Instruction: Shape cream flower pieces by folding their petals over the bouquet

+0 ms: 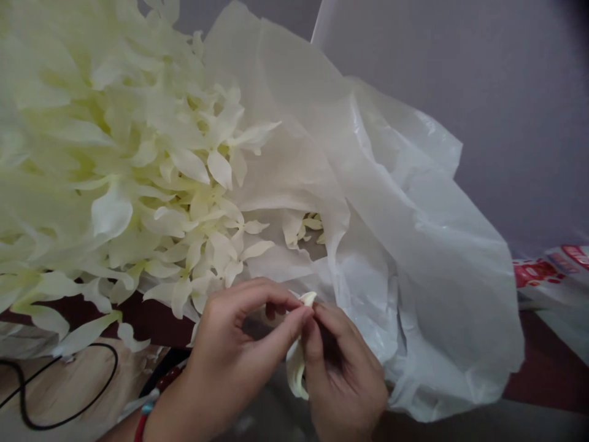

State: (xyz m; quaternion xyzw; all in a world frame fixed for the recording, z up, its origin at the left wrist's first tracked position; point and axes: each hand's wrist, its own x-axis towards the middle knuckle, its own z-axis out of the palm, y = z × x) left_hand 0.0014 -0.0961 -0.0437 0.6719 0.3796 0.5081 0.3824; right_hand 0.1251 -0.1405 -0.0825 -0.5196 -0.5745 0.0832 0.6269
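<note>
My left hand (pixel 239 344) and my right hand (pixel 343 377) meet fingertip to fingertip at the lower middle of the head view. Between them is a pale cream flower petal piece (pixel 296 368), pinched by both. One tip of it shows above the fingers, and a longer part hangs below beside my right thumb. The exact spot where the fingers grip is hidden. Behind and left of my hands rises a large heap of cream petal pieces (pixel 184 166), several joined in star shapes.
A crumpled white plastic bag (pixel 427 258) spreads behind and right of my hands, with more petals (pixel 313 224) at a gap in it. A black cable (pixel 115 368) loops at lower left. A red-and-white printed package (pixel 538 273) lies at far right on a dark red surface (pixel 547 362).
</note>
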